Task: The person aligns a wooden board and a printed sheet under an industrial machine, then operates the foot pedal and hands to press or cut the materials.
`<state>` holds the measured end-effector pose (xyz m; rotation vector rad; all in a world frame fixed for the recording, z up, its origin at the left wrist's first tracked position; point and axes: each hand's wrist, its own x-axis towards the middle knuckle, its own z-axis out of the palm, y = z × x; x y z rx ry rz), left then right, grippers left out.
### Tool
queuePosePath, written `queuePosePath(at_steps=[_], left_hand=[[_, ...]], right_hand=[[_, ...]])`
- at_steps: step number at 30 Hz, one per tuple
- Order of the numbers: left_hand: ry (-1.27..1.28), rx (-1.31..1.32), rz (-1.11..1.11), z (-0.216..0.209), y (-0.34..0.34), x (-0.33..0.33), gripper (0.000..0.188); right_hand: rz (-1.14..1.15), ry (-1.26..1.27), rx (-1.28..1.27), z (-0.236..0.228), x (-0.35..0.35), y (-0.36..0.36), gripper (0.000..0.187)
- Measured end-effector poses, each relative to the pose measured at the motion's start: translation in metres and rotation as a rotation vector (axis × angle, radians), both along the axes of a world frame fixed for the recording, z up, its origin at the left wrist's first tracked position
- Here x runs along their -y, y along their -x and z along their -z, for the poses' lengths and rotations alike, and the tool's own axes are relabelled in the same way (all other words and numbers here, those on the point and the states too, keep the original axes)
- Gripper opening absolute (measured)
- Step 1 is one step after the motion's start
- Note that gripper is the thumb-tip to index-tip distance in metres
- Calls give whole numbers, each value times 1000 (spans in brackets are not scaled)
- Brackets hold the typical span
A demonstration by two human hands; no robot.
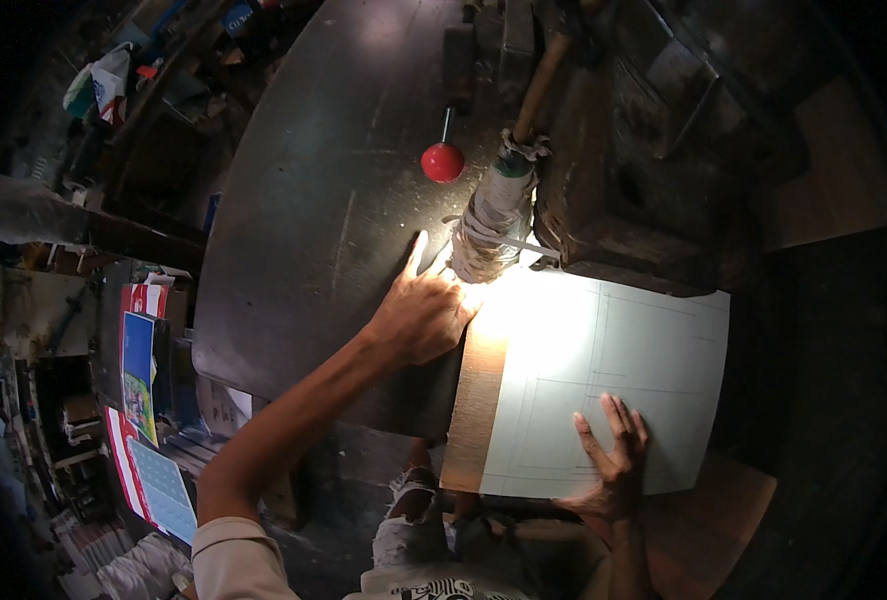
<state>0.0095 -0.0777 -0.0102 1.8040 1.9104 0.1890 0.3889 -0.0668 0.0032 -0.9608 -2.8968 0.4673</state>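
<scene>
A white sheet (654,350) with thin ruled lines lies on a brown wooden board (472,430), whose bare strip shows along the left side. My right hand (616,462) rests on the lower right of the sheet, fingers stretched out. Up by the board's top left corner is my left hand (422,312), its index finger extended over the dark table; glare and the lamp partly hide the other fingertips. Just above those fingers hangs a lamp wrapped in pale strips (494,225), throwing bright light on the sheet's upper left.
A dark, smooth machine table (304,230) spreads to the left. Over it a red ball knob (443,162) sits on a metal rod. A bulky dark machine body (624,200) stands beyond the sheet. At left are calendar-like printed sheets (164,490) and cluttered shelves (64,400).
</scene>
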Motion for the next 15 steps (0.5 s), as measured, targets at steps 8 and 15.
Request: queuePosePath(at_steps=[8, 15], left_hand=[[-71, 8, 3, 6, 1, 0, 42], [-69, -41, 36, 7, 1, -2, 41]], right_hand=[[22, -13, -8, 5, 4, 0, 110], [19, -11, -14, 4, 3, 0, 112]])
